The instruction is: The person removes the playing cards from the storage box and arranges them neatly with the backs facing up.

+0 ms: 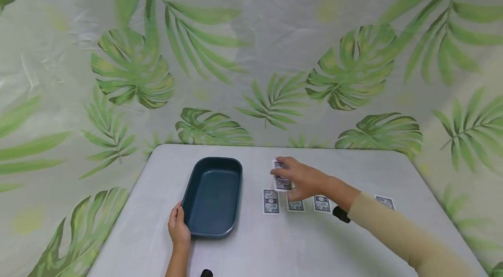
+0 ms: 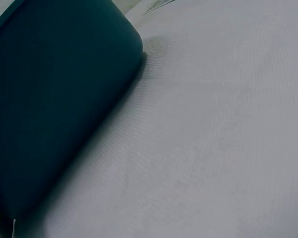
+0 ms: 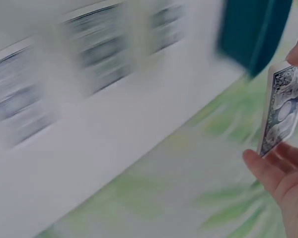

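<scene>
My right hand (image 1: 304,177) holds a thin stack of playing cards (image 1: 282,181) above the table, backs showing, between thumb and fingers. In the right wrist view the stack (image 3: 283,109) is tilted on edge in the fingers. Below it, a row of playing cards lies back up: a left card (image 1: 271,202), a middle card (image 1: 296,206) partly covered by the hand, and another card (image 1: 322,203). My left hand (image 1: 179,226) grips the left rim of a dark blue baking dish (image 1: 210,235). The left wrist view shows mostly the dish's outer wall (image 2: 54,99); the hand is largely hidden there.
One more card (image 1: 384,202) lies farther right, partly behind the right forearm. The table (image 1: 251,251) has a white cover, with a leaf-patterned sheet (image 1: 275,50) behind it. Black wrist devices show at the right wrist (image 1: 341,214) and at the bottom edge.
</scene>
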Demonstrator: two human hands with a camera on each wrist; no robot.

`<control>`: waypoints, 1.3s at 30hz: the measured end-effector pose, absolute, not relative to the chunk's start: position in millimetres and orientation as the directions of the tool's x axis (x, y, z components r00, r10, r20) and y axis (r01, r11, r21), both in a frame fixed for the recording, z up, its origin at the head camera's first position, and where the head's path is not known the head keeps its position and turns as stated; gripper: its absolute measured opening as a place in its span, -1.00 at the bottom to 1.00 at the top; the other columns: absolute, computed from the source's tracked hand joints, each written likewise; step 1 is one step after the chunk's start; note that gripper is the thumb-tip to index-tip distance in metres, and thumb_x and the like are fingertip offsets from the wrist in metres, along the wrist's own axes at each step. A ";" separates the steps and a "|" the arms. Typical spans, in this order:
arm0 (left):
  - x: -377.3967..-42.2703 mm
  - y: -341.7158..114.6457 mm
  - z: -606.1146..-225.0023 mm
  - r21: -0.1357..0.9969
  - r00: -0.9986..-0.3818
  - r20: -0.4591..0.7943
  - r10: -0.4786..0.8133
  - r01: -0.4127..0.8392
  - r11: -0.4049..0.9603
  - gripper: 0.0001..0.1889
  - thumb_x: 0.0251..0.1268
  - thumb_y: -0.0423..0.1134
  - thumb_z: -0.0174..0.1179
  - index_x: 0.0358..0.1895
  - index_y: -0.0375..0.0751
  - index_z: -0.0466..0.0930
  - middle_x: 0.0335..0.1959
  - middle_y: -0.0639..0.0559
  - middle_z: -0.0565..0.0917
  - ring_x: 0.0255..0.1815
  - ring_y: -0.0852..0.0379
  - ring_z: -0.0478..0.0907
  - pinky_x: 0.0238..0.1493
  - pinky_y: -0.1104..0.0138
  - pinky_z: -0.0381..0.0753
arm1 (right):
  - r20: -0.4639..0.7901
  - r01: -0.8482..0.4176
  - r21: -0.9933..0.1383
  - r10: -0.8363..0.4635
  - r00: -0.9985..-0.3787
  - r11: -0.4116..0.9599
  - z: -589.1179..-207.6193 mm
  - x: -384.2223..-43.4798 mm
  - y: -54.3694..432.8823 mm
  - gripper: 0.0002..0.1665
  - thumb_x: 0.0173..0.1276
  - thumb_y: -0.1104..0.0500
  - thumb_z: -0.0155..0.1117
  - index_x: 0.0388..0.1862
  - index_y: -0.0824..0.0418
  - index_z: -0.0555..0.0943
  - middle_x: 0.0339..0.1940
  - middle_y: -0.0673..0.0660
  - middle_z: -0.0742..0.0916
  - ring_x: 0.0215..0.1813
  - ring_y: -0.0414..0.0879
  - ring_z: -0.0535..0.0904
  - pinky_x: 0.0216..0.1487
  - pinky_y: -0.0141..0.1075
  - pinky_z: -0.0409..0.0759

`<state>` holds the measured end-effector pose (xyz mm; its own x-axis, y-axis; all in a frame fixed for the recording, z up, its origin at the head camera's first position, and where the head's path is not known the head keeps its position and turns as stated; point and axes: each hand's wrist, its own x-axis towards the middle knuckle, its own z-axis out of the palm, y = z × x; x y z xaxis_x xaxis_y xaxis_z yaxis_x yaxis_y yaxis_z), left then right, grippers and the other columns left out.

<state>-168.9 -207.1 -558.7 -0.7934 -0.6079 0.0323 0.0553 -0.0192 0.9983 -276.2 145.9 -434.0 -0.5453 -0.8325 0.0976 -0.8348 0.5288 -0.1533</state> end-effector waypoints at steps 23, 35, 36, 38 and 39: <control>-169.8 -208.9 -560.0 0.999 -0.803 0.003 -0.595 0.021 -0.024 -0.56 0.50 -0.21 -0.27 0.20 -0.54 0.27 0.23 -0.40 0.29 0.26 -0.17 0.15 0.19 0.29 0.12 | 0.010 -0.380 -0.068 -0.380 -0.925 0.923 -511.4 -199.1 463.1 -0.25 -0.43 0.08 0.47 -0.10 0.23 0.53 -0.14 0.45 0.49 -0.24 0.25 0.44 -0.34 0.05 0.43; -169.1 -207.7 -557.0 1.000 -0.801 -0.001 -0.598 0.013 -0.019 -0.53 0.50 -0.18 -0.27 0.21 -0.55 0.26 0.23 -0.42 0.29 0.26 -0.19 0.15 0.22 0.18 0.10 | -0.020 -0.351 -0.079 -0.353 -0.935 0.933 -532.3 -192.0 479.3 -0.22 -0.53 0.08 0.45 -0.12 0.22 0.53 -0.17 0.44 0.49 -0.26 0.24 0.46 -0.34 0.05 0.44; -169.2 -208.1 -557.2 1.000 -0.801 0.000 -0.598 0.014 -0.018 -0.53 0.50 -0.18 -0.27 0.21 -0.54 0.26 0.22 -0.41 0.29 0.26 -0.18 0.15 0.22 0.22 0.11 | -0.027 -0.345 -0.081 -0.348 -0.937 0.935 -533.8 -191.8 479.1 -0.21 -0.53 0.08 0.45 -0.12 0.21 0.52 -0.17 0.43 0.49 -0.26 0.23 0.47 -0.35 0.04 0.44; -169.4 -208.4 -557.3 1.000 -0.802 0.001 -0.597 0.013 -0.015 -0.53 0.50 -0.18 -0.27 0.21 -0.54 0.27 0.22 -0.41 0.29 0.25 -0.17 0.16 0.18 0.30 0.13 | -0.033 -0.336 -0.086 -0.340 -0.940 0.938 -536.4 -191.4 479.2 -0.20 -0.54 0.08 0.46 -0.11 0.21 0.52 -0.17 0.42 0.49 -0.27 0.20 0.46 -0.35 0.01 0.44; -169.5 -208.4 -557.5 1.000 -0.801 0.003 -0.598 0.013 -0.013 -0.54 0.50 -0.18 -0.27 0.21 -0.53 0.27 0.22 -0.41 0.30 0.24 -0.17 0.18 0.15 0.35 0.14 | -0.021 -0.341 -0.092 -0.345 -0.938 0.935 -537.8 -190.9 479.4 -0.20 -0.56 0.08 0.46 -0.12 0.21 0.52 -0.18 0.40 0.50 -0.28 0.17 0.46 -0.37 -0.02 0.44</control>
<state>-169.5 -208.4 -557.5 -0.8014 -0.5981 0.0027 0.0127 -0.0126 0.9998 -190.9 479.4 -537.8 -0.9385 -0.3447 -0.0207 -0.3415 0.9354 -0.0920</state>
